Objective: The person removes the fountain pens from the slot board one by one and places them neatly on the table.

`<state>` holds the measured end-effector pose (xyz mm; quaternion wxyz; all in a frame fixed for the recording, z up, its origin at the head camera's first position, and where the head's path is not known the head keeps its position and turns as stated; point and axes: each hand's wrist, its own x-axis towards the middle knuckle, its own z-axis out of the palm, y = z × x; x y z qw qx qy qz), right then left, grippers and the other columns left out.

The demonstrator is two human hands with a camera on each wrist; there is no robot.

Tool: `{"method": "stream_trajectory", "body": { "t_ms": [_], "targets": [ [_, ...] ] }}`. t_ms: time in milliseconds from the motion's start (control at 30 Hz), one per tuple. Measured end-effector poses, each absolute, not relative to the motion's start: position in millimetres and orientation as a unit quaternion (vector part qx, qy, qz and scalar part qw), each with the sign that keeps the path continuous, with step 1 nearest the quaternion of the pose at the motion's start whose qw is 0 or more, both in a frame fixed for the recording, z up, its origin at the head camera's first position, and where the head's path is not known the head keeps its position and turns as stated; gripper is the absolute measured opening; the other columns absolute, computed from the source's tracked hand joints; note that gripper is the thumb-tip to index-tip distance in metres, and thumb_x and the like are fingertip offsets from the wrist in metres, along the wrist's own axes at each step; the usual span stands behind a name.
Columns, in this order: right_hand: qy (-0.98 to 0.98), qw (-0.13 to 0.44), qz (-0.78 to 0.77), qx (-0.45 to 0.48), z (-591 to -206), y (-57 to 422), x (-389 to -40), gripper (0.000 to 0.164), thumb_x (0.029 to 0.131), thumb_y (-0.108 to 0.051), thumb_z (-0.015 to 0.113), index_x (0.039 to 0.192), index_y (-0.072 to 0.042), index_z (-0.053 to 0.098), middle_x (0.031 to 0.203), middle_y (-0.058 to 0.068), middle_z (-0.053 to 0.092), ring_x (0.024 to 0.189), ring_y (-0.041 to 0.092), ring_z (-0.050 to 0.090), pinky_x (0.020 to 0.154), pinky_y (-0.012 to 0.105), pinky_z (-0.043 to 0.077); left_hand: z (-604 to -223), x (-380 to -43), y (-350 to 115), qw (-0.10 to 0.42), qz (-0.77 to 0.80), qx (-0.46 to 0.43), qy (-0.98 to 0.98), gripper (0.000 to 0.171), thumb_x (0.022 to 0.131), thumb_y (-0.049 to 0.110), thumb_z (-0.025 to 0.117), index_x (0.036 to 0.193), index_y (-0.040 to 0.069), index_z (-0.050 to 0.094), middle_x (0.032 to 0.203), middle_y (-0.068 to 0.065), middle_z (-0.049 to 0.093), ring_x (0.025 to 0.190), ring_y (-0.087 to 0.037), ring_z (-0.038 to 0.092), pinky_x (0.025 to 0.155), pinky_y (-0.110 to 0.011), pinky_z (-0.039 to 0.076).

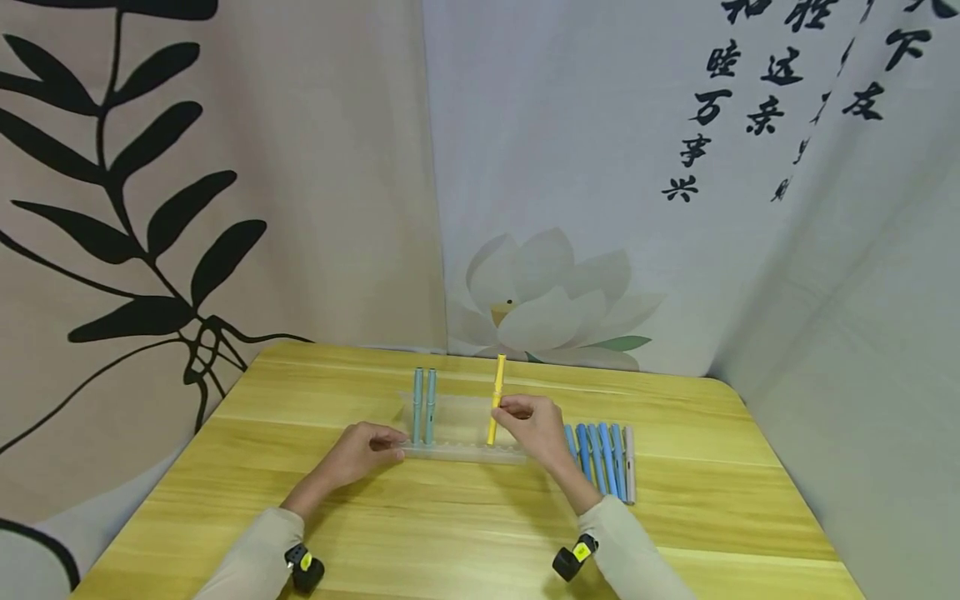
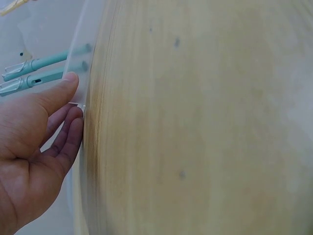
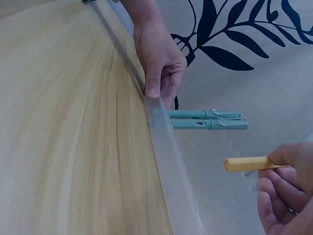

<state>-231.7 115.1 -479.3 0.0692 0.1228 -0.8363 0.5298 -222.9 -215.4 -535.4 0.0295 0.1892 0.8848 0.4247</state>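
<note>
A clear plastic pen rack [image 1: 465, 454] stands on the table, and my left hand [image 1: 358, 458] pinches its left end between thumb and fingers. Two teal pens, one [image 1: 417, 407] beside the other [image 1: 431, 408], stand upright in the rack near that hand. My right hand [image 1: 536, 429] pinches a yellow pen [image 1: 498, 375] partway up, near the rack's right part. It is held nearly upright, leaning slightly right at the top. In the right wrist view, the lower end of the yellow pen [image 3: 244, 164] shows apart from the rack's front strip [image 3: 168, 142].
To the right of the rack, several blue pens [image 1: 606, 458] and one grey pen [image 1: 630, 467] lie side by side on the wooden table [image 1: 420, 533]. Printed curtains [image 1: 345, 183] hang behind the table's far edge and along its sides.
</note>
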Motion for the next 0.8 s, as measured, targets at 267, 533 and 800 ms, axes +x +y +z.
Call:
{"method": "stream_trajectory", "body": {
  "t_ms": [267, 533, 800],
  "targets": [
    [-0.839, 0.08, 0.528, 0.1, -477.0, 140.6, -226.8, 0.02, 0.092, -0.022, 0.079, 0.108, -0.011, 0.08, 0.095, 0.002, 0.078, 0.087, 0.017, 0.073, 0.079, 0.035, 0.06, -536.7, -223.1, -215.2, 0.028, 0.424, 0.188, 0.886, 0.026, 0.095, 0.022, 0.075, 0.117, 0.009, 0.076, 0.116, -0.007, 0.075, 0.103, -0.022, 0.069, 0.087, -0.031, 0.056],
    [-0.854, 0.093, 0.508, 0.071, -480.6, 172.6, -225.5, 0.021, 0.092, -0.023, 0.079, 0.109, -0.01, 0.079, 0.095, 0.003, 0.077, 0.088, 0.019, 0.073, 0.078, 0.034, 0.06, -534.7, -223.1, -214.9, 0.029, 0.426, 0.187, 0.885, 0.026, 0.095, 0.022, 0.075, 0.117, 0.009, 0.077, 0.116, -0.007, 0.075, 0.101, -0.02, 0.068, 0.086, -0.031, 0.056],
    [-0.866, 0.105, 0.486, 0.056, -485.1, 199.9, -222.2, 0.023, 0.092, -0.024, 0.079, 0.109, -0.009, 0.079, 0.096, 0.006, 0.078, 0.09, 0.02, 0.074, 0.078, 0.031, 0.06, -534.4, -222.2, -215.5, 0.032, 0.428, 0.185, 0.884, 0.026, 0.095, 0.021, 0.074, 0.118, 0.008, 0.076, 0.116, -0.007, 0.075, 0.101, -0.02, 0.068, 0.085, -0.03, 0.055]
  ]
}}
